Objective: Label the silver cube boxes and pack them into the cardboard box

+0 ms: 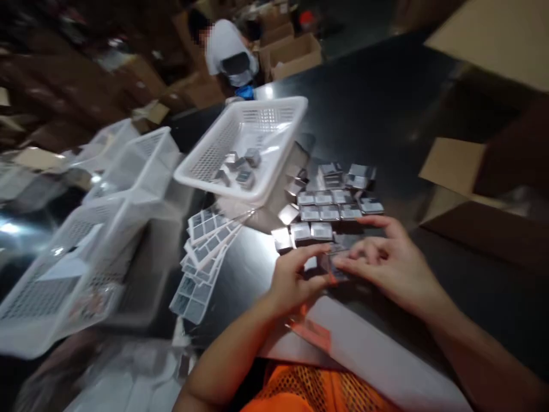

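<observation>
Silver packets [328, 213] are lying in rows on the dark counter [386, 103] as a person's left hand [295, 277] and right hand [386, 266] are pinching one small packet [332, 264] between the fingertips, both grips closing on it at the near edge of the rows. A few packets are sitting in the white basket [266, 114] beyond, suggesting most are remaining to be handled. Label sheets [203, 252] are fanning out just left; more baskets [64, 274] are standing empty-looking nearby.

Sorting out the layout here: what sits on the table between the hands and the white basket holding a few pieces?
In the head view, rows of small silver packets lie between the hands and the white basket.
</observation>
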A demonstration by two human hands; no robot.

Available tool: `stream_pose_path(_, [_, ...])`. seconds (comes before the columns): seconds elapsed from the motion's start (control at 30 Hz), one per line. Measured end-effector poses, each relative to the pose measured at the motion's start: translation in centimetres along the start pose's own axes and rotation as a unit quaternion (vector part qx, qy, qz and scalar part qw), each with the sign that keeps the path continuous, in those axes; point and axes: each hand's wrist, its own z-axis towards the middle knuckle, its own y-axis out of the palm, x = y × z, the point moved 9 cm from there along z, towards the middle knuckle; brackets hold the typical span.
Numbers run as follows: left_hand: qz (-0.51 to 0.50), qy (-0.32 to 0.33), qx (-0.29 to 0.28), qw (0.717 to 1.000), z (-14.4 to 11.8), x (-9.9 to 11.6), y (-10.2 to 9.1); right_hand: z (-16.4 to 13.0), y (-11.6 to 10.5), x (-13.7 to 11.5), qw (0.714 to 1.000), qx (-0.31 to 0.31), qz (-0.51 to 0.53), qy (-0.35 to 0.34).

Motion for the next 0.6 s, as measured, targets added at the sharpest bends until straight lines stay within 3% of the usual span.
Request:
stream_pose_path(0.07, [-0.014,-0.01,-0.021,1.0,0.1,-0.5,0.4,0.5,-0.7,0.2,1.0,0.02,-0.011,0.005])
stream_pose_path(0.13, [-0.05,-0.008,-0.011,0.999,0.5,-0.9,0.2,1.1,-0.3,0.9,1.0,-0.016,0.005,0.015])
stream_pose_path(0.27, [-0.113,0.012,0.105,0.988,0.9,-0.6,-2.0,0.5,3.4,2.8,0.979,-0.203,0.025,0.024])
stream_pose_path(0.4, [-0.095,-0.028,0.196,0.976,0.4,-0.4,-4.1,-1.8,6.8,2.5,0.935,-0.353,-0.007,-0.03])
stream_pose_path(0.47, [-0.057,-0.011,0.223,0.973,0.3,-0.1,-5.1,-1.8,7.4,1.8,0.932,-0.355,-0.053,-0.055])
stream_pose_path(0.6, [0.013,0.033,0.215,0.976,0.4,0.1,-5.6,-1.1,6.4,-0.2,0.937,-0.29,-0.164,-0.106])
